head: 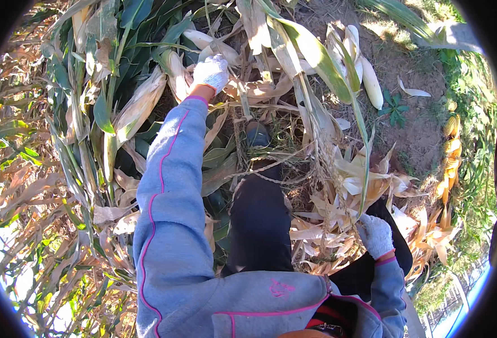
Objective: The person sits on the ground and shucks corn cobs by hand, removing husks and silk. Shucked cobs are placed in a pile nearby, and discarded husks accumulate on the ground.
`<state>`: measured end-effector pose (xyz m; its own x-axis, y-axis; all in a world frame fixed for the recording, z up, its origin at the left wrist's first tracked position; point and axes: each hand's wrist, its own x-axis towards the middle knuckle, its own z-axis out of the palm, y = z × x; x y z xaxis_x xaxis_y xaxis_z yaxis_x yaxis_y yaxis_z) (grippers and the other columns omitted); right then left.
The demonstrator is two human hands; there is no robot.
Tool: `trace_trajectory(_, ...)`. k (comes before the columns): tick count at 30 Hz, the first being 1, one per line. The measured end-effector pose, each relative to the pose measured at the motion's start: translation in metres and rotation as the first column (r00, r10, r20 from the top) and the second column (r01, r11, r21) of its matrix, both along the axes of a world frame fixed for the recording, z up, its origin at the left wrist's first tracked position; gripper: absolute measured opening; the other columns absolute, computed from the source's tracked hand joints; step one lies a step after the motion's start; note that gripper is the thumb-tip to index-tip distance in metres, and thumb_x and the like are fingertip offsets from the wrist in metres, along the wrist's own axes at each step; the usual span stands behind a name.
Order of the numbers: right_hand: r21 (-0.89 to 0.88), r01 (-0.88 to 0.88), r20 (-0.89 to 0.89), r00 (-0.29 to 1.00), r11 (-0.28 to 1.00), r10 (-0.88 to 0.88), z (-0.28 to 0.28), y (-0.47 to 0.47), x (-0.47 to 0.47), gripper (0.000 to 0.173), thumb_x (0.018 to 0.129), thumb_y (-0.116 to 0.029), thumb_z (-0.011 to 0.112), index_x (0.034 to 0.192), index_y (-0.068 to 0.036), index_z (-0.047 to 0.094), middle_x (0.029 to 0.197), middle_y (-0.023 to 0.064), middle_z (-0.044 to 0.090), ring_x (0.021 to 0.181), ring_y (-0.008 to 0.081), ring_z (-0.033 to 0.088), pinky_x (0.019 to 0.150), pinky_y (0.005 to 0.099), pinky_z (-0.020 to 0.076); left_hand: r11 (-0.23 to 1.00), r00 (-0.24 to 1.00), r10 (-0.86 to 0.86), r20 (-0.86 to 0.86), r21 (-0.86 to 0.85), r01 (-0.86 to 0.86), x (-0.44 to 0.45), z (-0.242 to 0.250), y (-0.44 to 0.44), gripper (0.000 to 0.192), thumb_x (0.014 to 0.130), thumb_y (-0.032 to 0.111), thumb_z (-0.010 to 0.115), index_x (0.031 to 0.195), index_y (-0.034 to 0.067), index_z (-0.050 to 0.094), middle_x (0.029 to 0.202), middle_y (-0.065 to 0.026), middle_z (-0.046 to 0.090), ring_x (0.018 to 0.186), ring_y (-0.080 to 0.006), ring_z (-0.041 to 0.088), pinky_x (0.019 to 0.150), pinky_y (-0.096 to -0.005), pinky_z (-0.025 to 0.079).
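My left hand [211, 74], in a white knit glove, reaches far forward with its fingers curled down over pale corn husk [206, 53]. A corn ear in its husk [221, 50] lies just beyond that fist, and another husked ear [175, 74] is close on its left. The undersides of the fingers are hidden. My right hand [375, 234], gloved the same way, is low by my bent right leg. A long green leaf [362, 198] ends at its fingers; whether they grip it is unclear. Loose dry husks [328, 215] surround its left side.
Cut corn stalks and leaves [79, 126] heap up on the left, with a large husked ear [140, 105]. A pale ear [371, 84] rests on bare soil [417, 114]. Several bare yellow cobs [452, 148] lie at the right. My shoe [257, 134] stands among stalks.
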<state>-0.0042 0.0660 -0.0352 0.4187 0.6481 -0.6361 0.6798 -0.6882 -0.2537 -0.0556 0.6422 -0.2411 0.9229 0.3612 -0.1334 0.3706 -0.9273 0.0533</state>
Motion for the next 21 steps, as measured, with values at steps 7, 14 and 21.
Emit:
trace_trajectory(7, 0.023, 0.095, -0.009, 0.995, 0.995, -0.095, -0.033, 0.01, 0.05, 0.025, 0.084, -0.017, 0.062, 0.107, -0.009, 0.062, 0.086, 0.0147, 0.066, 0.08, 0.0335, 0.063, 0.069, 0.0452, 0.0493, 0.936, 0.982, -0.179, 0.063, 0.32, 0.15, 0.043, -0.077, 0.031, 0.043, 0.073, 0.014, 0.059, 0.115, 0.009, 0.058, 0.123, -0.011, 0.056, 0.118, -0.0318, 0.05, 0.101, -0.0442, 0.04)
trace_trajectory(14, 0.32, 0.087, 0.147, 0.979, 0.943, -0.141, -0.12, 0.126, 0.167, 0.024, 0.09, -0.019, 0.057, 0.112, -0.012, 0.062, 0.099, 0.0125, 0.066, 0.088, 0.0329, 0.064, 0.074, 0.0429, 0.0516, 0.889, 0.977, -0.057, -0.207, 0.434, 0.144, 0.078, -0.096, 0.027, 0.024, 0.087, 0.017, 0.053, 0.11, 0.014, 0.06, 0.094, -0.005, 0.06, 0.09, -0.025, 0.062, 0.072, -0.039, 0.053)
trace_trajectory(21, 0.601, -0.219, 0.3, 0.953, 0.768, 0.037, -0.262, 0.258, 0.227, 0.025, 0.092, -0.017, 0.048, 0.112, -0.01, 0.061, 0.099, 0.0118, 0.065, 0.095, 0.0324, 0.063, 0.081, 0.0447, 0.0511, 0.984, 0.997, -0.006, -0.08, 0.176, 0.02, 0.065, -0.161, 0.052, 0.03, 0.087, 0.01, 0.051, 0.115, 0.003, 0.059, 0.119, -0.0101, 0.058, 0.109, -0.0243, 0.054, 0.083, -0.0323, 0.045)
